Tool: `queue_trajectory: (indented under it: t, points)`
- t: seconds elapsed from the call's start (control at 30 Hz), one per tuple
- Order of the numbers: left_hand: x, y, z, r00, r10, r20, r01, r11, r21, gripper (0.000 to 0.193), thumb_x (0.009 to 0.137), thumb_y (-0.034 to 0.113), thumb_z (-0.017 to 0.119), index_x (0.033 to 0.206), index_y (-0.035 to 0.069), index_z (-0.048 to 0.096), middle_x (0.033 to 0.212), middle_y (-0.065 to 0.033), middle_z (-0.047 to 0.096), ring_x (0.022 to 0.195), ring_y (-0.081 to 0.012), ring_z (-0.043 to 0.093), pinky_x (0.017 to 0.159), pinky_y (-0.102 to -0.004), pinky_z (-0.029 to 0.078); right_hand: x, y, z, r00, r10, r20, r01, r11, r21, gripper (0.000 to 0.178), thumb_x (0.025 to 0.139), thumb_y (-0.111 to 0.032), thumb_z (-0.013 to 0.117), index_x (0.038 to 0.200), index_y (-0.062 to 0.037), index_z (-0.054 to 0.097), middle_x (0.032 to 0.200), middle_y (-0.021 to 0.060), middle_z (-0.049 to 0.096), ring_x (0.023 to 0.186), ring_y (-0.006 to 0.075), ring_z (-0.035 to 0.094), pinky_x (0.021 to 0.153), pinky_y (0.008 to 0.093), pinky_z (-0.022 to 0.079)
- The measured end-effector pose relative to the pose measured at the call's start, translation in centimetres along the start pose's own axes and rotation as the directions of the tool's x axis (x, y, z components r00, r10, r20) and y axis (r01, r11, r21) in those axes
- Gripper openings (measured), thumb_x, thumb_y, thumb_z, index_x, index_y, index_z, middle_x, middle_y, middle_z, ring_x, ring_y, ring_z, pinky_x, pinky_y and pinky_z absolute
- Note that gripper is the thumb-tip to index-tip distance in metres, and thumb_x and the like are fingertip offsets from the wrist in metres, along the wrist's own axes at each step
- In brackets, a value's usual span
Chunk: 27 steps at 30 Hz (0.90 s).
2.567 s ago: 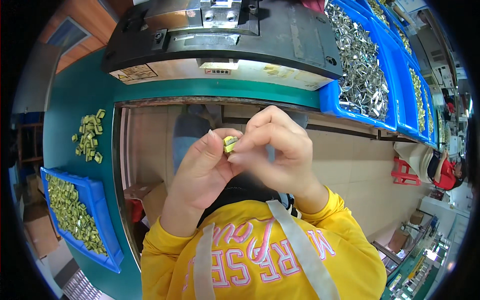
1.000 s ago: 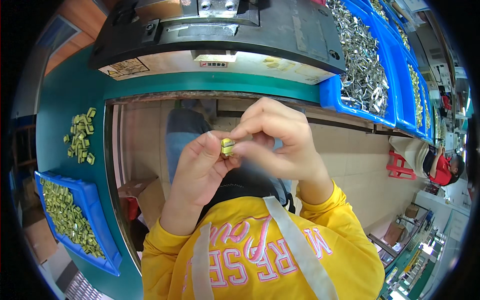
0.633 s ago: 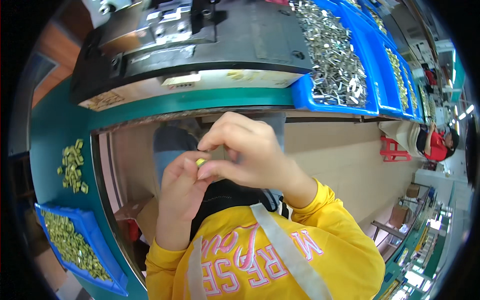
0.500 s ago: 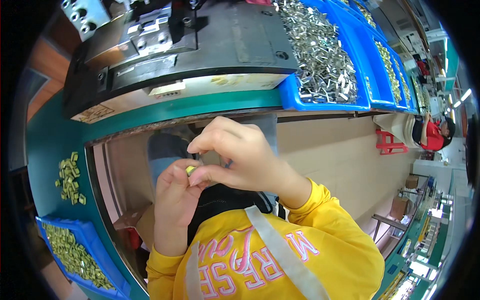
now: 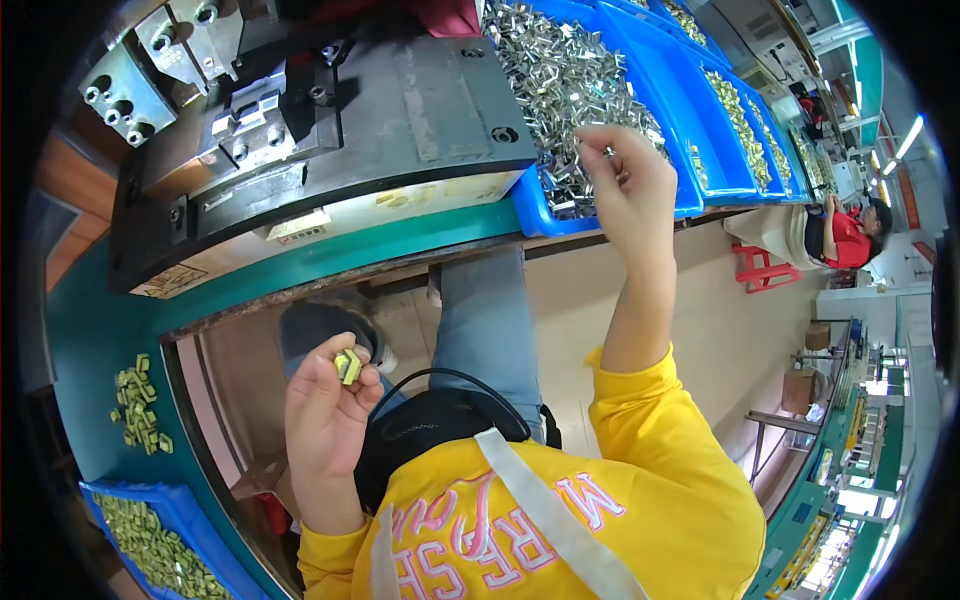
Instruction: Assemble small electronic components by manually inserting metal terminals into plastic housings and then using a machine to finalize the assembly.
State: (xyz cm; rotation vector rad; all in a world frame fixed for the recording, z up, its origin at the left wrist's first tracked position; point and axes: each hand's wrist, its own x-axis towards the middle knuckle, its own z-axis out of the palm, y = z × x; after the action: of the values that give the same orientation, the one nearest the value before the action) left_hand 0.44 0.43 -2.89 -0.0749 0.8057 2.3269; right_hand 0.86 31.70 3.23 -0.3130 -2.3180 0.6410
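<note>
Green worktop (image 5: 90,300) runs along the front and left of a dark metal machine (image 5: 420,120). Nearer the wearer than the machine, the left hand (image 5: 328,410) pinches a small yellow-green part (image 5: 348,367) between thumb and fingers. Right of the machine, the right hand (image 5: 632,180) curls over a blue bin (image 5: 560,226) of silvery pieces (image 5: 545,90); whether its fingertips grip one, I cannot quite tell. Loose yellow-green pieces (image 5: 132,383) lie left of the machine, near a filled blue tray (image 5: 185,500).
</note>
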Motion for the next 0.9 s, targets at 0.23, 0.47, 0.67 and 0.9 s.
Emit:
queue_trajectory:
  t: [0.23,0.47,0.67,0.9]
  points:
    - [-0.6,0.0,-0.3,0.997,-0.045,-0.063,0.052,0.992,0.115,0.030,0.088,0.021,0.051,0.111,0.002,0.049,0.098,-0.0105,0.055,0.080,-0.0171,0.060,0.069,-0.0274,0.053,4.3,2.3,-0.4,0.959,-0.077,0.271,0.122,0.981,-0.153,0.024,0.072,0.001,0.061,0.094,-0.0093,0.065,0.082,0.0079,0.060,0.056,0.0147,0.050,0.054,0.0258,0.042]
    - [0.4,0.5,-0.3,0.999,-0.013,-0.040,0.013,1.000,-0.006,0.021,0.086,0.021,0.055,0.096,0.003,0.050,0.091,-0.0108,0.057,0.075,-0.0171,0.059,0.065,-0.0275,0.051,6.3,2.7,0.0,0.874,-0.141,0.466,0.266,0.940,-0.214,0.020,0.067,-0.002,0.066,0.086,-0.0073,0.065,0.084,0.0083,0.056,0.064,0.0227,0.053,0.059,0.0320,0.044]
    - [1.1,-0.1,-1.3,0.997,-0.012,-0.076,0.014,1.000,0.023,0.022,0.085,0.018,0.055,0.103,0.004,0.052,0.093,-0.0112,0.057,0.076,-0.0165,0.058,0.066,-0.0285,0.050,6.2,3.4,-0.4,0.895,-0.202,0.398,0.257,0.962,-0.090,0.006,0.066,-0.005,0.065,0.070,-0.0029,0.062,0.068,0.0092,0.055,0.060,0.0238,0.054,0.055,0.0328,0.043]
    - [0.2,0.1,-1.0,0.992,0.022,-0.127,-0.009,0.995,0.103,0.026,0.085,0.012,0.054,0.109,0.002,0.051,0.096,-0.0126,0.057,0.079,-0.0187,0.057,0.067,-0.0297,0.050,5.6,3.0,-1.6,0.977,-0.083,0.195,0.098,0.993,-0.066,0.006,0.071,-0.004,0.063,0.075,-0.0019,0.059,0.074,0.0069,0.056,0.060,0.0166,0.055,0.054,0.0281,0.044]
